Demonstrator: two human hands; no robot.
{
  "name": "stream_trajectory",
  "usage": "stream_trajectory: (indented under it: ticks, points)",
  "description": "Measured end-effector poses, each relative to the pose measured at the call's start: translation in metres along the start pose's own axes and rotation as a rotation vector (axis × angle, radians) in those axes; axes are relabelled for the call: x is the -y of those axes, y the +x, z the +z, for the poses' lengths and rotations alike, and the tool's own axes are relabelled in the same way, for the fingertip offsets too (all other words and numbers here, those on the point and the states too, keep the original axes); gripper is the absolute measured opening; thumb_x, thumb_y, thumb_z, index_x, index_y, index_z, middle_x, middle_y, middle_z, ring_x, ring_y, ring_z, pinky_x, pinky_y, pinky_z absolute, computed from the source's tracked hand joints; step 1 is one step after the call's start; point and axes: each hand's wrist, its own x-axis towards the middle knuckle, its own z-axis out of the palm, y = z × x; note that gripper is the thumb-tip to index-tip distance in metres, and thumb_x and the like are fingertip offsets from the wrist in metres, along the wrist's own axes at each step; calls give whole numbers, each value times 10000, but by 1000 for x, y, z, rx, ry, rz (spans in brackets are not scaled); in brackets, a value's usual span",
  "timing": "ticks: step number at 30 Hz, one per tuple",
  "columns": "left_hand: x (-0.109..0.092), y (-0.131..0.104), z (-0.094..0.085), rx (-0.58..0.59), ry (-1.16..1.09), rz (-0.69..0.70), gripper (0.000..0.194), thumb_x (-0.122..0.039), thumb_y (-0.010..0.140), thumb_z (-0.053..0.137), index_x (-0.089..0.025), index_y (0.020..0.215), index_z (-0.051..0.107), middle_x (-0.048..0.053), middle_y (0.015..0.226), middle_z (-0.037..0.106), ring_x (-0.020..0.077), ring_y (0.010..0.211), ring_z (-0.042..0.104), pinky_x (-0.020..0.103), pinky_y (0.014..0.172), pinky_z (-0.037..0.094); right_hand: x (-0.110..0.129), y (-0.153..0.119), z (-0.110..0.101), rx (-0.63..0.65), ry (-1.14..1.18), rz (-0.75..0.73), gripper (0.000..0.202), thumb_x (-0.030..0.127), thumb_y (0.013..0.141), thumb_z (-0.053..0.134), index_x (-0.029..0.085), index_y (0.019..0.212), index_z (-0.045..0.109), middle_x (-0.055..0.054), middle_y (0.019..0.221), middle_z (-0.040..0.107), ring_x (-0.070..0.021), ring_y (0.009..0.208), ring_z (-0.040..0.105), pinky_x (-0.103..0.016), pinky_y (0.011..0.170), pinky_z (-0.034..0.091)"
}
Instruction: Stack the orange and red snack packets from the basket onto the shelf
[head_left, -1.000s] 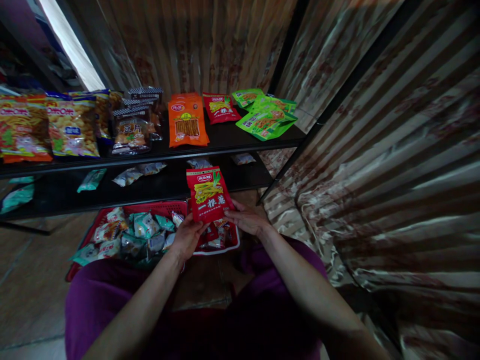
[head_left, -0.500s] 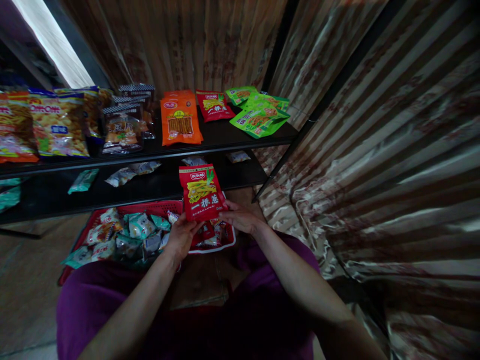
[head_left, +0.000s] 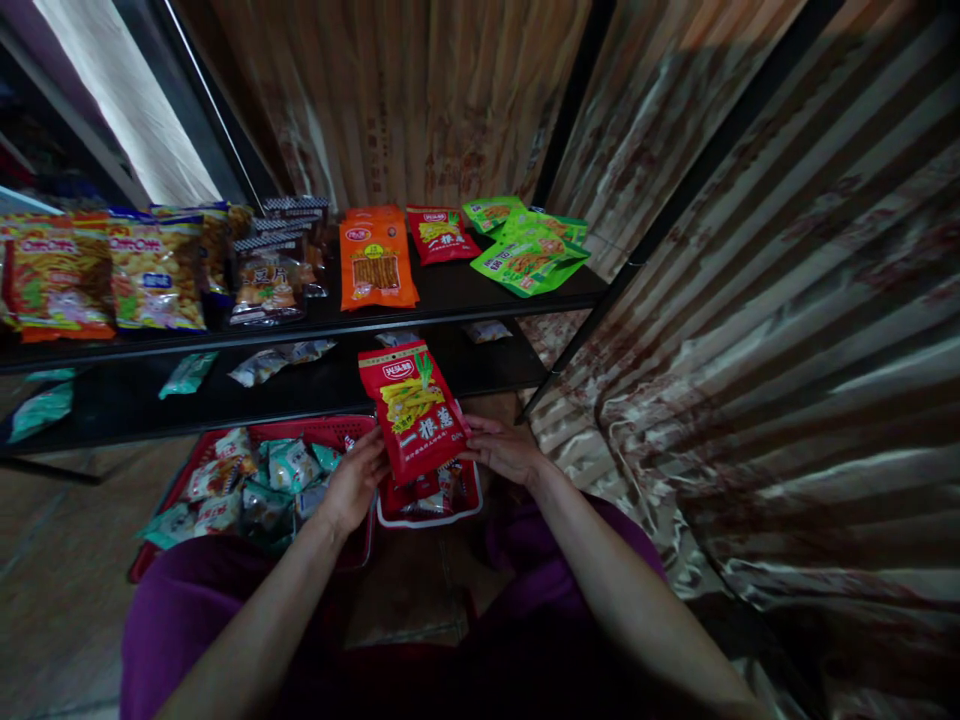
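A red snack bag with a yellow picture and white lettering is held up between both hands, its printed front facing me. My left hand grips its lower left edge. At its lower right edge, my right hand is closed on the bag, with the fingertips partly behind it. Just below is a small basket with a white rim, holding more red packets. On the upper shelf lies a similar red bag, between an orange bag and green packets.
The black shelf unit runs across in front, with yellow snack bags and brown packets at left. A red basket of small packets stands on the floor. A patterned curtain hangs at right.
The red bag has tilted, its lower end now lower and further right, with both hands still on it. The shelf appears slightly lower and further right in the view.
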Motion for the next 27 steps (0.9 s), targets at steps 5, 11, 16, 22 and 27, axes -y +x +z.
stream_trajectory:
  ticks: [5, 11, 16, 22, 27]
  points:
    - [-19, 10, 0, -112, -50, 68, 203, -186, 639, 731, -183, 799, 607, -7, 737, 678, 102, 657, 631, 208, 622, 479, -3, 0, -10, 0, -47, 66, 450, 102, 642, 684, 163, 1087, 649, -65, 1007, 724, -186, 855, 696, -342, 792, 561]
    - [-24, 19, 2, -260, -13, 145, 242, -233, 602, 766, -169, 684, 547, -37, 595, 618, 76, 508, 557, 210, 565, 438, -9, 4, -14, -40, -74, 100, 394, 81, 625, 676, 166, 1010, 672, -44, 930, 737, -156, 732, 697, -298, 698, 573]
    - [-24, 23, 4, -297, 27, 166, 191, -235, 639, 723, -162, 672, 550, -20, 592, 629, 87, 506, 567, 225, 571, 449, -13, 10, -13, -145, -15, 28, 306, 84, 645, 690, 181, 936, 684, -23, 854, 737, -139, 688, 685, -260, 638, 567]
    - [-28, 23, 10, -314, 53, 169, 117, -206, 648, 675, -155, 654, 570, -5, 611, 657, 101, 533, 598, 237, 588, 467, -14, 9, -7, -211, 13, 48, 264, 270, 674, 780, 190, 909, 687, -19, 849, 736, -148, 716, 684, -283, 672, 563]
    - [-29, 22, 11, -316, 93, 176, 148, -235, 612, 683, -153, 623, 560, -10, 570, 641, 100, 504, 585, 221, 542, 441, -14, 7, 5, -173, -34, 52, 307, 336, 646, 800, 172, 889, 712, -28, 832, 740, -145, 706, 679, -267, 677, 543]
